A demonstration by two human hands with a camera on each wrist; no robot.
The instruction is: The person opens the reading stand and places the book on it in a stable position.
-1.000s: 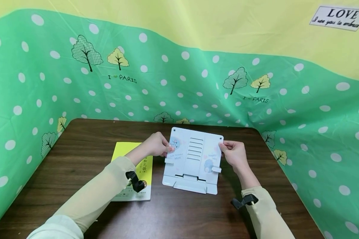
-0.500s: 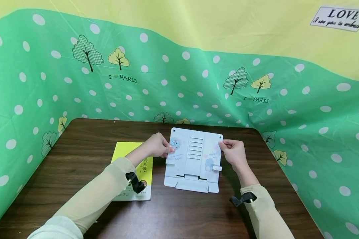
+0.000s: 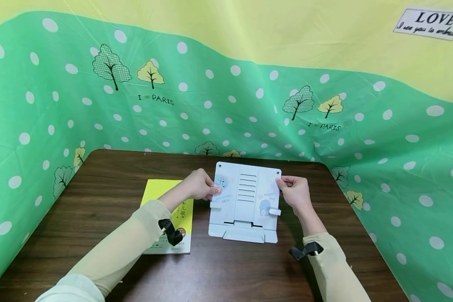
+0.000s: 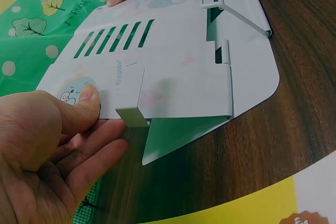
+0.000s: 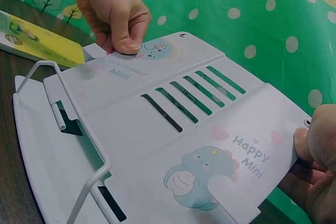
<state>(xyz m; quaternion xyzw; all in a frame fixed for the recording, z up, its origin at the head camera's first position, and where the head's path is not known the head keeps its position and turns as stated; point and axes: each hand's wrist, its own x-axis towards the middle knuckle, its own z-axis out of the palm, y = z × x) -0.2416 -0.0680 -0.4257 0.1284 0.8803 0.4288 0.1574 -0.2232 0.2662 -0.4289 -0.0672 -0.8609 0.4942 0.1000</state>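
A white folding book stand (image 3: pixel 230 212) with pale dinosaur prints, several slots and a wire page ledge at its lower end is held over the table's middle. My left hand (image 3: pixel 201 185) pinches its left edge, thumb on the printed face and fingers underneath, as the left wrist view shows. At the opposite edge, near the upper corner, my right hand (image 3: pixel 296 193) pinches it the same way. The back panel (image 4: pixel 325 9) is not what shows here; rather a base plate (image 4: pixel 260 72) angles away below the printed panel. Two small side clips (image 3: pixel 274 212) stick out at the edges.
A yellow and white book (image 3: pixel 154 191) lies on the dark wooden table (image 3: pixel 109 176) to the left, partly under my left forearm. A green and yellow dotted cloth (image 3: pixel 245 105) hangs behind and along both sides.
The stand's lower end has shifted slightly right and away from me, changing its tilt a little. Both hands keep their pinch on its edges.
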